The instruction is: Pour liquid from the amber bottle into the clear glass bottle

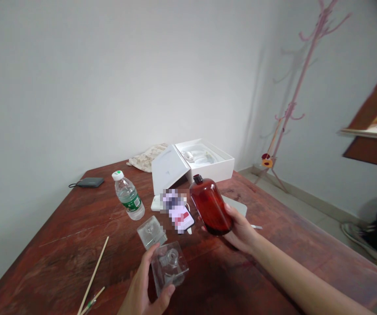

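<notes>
My right hand (241, 229) is wrapped round the lower part of an amber bottle (210, 205), which is uncapped and tilted a little to the left above the table. Its fingers are partly hidden behind the bottle. Closer to me, my left hand (147, 280) grips a square clear glass bottle (170, 264) between thumb and fingers, its open neck facing up. Just beyond lies a second square clear glass bottle (151, 232). A phone (179, 216) with a lit, partly blurred screen lies between the two hands.
A water bottle (129, 199) with a white cap stands left on the brown table (60, 245). Wooden sticks (93, 273) lie near left, a dark grey device (91, 182) far left. An opened white box (213, 168) sits at the back; a pink coat rack (301, 83) stands right.
</notes>
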`<state>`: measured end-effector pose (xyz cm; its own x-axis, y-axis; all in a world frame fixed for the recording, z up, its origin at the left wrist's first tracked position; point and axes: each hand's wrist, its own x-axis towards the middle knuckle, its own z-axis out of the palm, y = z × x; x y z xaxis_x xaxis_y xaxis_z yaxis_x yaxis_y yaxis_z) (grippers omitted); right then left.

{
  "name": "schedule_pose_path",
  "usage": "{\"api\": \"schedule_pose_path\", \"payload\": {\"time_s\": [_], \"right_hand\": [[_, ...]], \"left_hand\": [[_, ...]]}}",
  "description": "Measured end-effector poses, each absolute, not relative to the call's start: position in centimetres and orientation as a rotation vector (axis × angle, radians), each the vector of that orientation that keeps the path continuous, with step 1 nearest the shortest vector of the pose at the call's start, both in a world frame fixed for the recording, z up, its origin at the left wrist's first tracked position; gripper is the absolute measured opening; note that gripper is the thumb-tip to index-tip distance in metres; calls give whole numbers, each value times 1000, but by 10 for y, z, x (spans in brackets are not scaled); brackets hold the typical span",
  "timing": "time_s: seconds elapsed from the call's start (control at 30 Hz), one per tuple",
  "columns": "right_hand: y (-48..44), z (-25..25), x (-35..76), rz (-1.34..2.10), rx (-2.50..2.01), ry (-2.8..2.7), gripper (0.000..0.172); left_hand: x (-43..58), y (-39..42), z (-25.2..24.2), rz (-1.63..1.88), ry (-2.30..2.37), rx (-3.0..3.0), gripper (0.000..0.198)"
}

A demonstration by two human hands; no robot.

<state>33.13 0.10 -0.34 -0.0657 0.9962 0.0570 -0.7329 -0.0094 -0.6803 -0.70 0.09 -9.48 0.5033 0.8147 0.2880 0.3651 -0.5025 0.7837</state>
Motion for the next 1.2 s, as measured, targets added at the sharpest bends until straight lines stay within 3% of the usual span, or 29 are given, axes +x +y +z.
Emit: {"api": "schedule_pose_path", "payload": {"time_s": [0.67, 1.2], "right_hand": [[2, -5, 331, 1507, -530, -663, 54], [-2, -13, 338, 1562, -609, -572, 44]], "left_hand": [[-12, -1, -87, 750, 1012, 2061, 78], [-7, -1, -108, 950, 1022, 2147, 79]]}}
